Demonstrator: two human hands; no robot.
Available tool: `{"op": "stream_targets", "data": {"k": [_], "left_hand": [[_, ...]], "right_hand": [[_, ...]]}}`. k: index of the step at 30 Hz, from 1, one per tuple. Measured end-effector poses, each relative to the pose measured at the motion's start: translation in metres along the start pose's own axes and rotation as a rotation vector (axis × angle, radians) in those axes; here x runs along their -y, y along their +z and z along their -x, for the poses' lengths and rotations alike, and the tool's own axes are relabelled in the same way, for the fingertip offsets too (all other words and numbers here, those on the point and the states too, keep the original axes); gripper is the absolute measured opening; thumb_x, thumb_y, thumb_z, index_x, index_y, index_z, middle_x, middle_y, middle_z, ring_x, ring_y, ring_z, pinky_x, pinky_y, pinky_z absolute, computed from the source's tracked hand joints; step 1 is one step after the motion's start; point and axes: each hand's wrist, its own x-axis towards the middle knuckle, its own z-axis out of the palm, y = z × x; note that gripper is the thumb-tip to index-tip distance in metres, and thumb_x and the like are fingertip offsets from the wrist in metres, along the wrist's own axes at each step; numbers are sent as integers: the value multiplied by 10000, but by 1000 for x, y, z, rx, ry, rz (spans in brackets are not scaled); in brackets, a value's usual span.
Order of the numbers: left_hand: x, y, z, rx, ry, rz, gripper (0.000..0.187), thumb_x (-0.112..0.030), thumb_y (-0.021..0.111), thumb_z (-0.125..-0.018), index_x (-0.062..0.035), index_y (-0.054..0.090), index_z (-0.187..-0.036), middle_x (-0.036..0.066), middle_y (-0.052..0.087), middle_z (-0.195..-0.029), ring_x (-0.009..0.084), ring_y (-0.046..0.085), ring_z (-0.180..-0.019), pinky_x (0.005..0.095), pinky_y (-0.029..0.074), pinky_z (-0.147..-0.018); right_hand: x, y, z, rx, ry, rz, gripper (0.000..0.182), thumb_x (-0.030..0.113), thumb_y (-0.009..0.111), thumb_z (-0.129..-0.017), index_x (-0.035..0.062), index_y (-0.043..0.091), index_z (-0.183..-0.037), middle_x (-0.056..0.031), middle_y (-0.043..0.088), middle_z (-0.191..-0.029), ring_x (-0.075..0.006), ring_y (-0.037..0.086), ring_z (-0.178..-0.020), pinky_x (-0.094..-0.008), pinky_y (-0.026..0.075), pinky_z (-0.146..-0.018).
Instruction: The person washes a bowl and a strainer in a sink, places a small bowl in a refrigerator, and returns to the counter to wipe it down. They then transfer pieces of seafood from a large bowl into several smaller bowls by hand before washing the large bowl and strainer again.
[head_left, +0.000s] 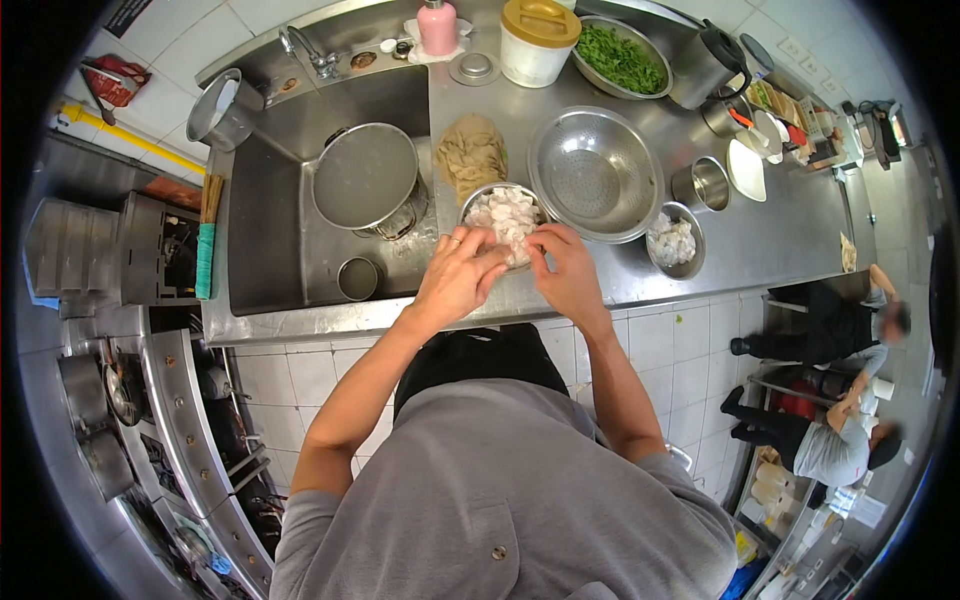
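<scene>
A round metal bowl (464, 213) at the counter's front edge is heaped with pale pinkish-white raw pieces (503, 212) that look like peeled shrimp. My left hand (462, 275) is over the bowl's near left side, fingers bent inward and closed at the tips. From the right, my right hand (567, 270) meets it, thumb and forefinger pinched together. Both sets of fingertips work close together at the near part of the heap, and what is pinched there is mostly hidden. To the right, a smaller metal bowl (699, 262) holds similar whitish, translucent pieces (672, 243).
A perforated metal colander (597, 170) and a crumpled tan cloth (470, 155) lie behind the bowl. Left is a sink (280, 240) with a large pot (366, 178) of cloudy liquid. A bowl of chopped greens (620, 62) stands at the back. Two people are at far right.
</scene>
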Motion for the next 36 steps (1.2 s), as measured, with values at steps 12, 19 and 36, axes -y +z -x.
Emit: {"op": "stream_targets", "data": {"k": [12, 19, 36], "left_hand": [[22, -14, -50, 98, -14, -2, 290, -196, 656, -907, -128, 681, -1188, 38, 606, -1293, 281, 508, -1140, 421, 361, -932], [24, 0, -63, 106, -41, 111, 212, -162, 645, -924, -92, 707, -1115, 81, 688, -1177, 270, 557, -1169, 423, 368, -961], [23, 35, -206, 63, -419, -194, 294, -161, 680, -819, 22, 614, -1039, 294, 670, -949, 458, 650, -927, 498, 515, -819]], "right_hand": [[3, -19, -6, -44, -22, 5, 279, -57, 559, -846, 50, 662, -1082, -101, 637, -1122, -282, 622, -1001, -348, 506, -748], [-58, -74, 48, -523, 188, 285, 328, 7, 669, -802, 43, 606, -1122, -185, 548, -1224, -332, 569, -1069, -393, 511, -751], [-204, -160, 74, -726, 794, -547, 217, 4, 582, -810, 34, 422, -953, -101, 505, -842, -142, 516, -481, -277, 473, -343]]}}
